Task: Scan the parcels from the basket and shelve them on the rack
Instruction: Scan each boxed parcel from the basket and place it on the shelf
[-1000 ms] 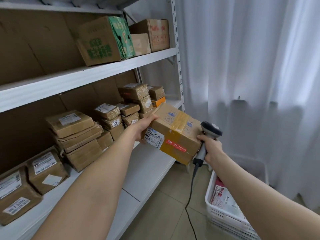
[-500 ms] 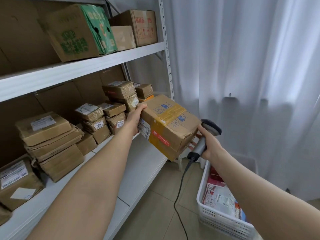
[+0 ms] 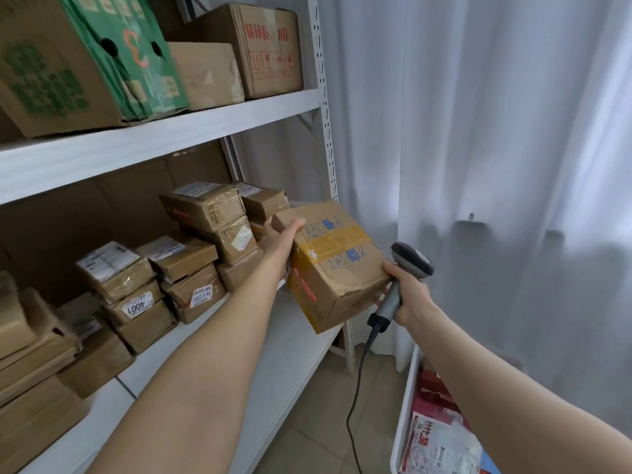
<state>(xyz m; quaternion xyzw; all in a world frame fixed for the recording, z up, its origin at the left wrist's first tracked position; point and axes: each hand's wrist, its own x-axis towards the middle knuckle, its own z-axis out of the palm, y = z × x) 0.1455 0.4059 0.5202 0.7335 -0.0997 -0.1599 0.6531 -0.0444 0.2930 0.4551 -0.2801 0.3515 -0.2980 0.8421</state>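
Left hand (image 3: pixel 280 234) grips the far upper corner of a cardboard parcel (image 3: pixel 337 265), thumb on its top face. Right hand (image 3: pixel 407 295) is closed around the handle of a grey barcode scanner (image 3: pixel 407 268), with its fingertips also pressed against the parcel's near right edge (so both hands bear the box). Parcel is tilted, held in the air just above the front edge of the rack's lower shelf (image 3: pixel 273 354), at the right end. Yellow tape crosses its top; blue print is visible there. Stacked labelled boxes (image 3: pixel 191 265) sit further left and behind on the same shelf. White basket (image 3: pixel 405 405) stands on the floor lower right, holding red-and-white packets. Scanner cable (image 3: pixel 355 388) hangs down.
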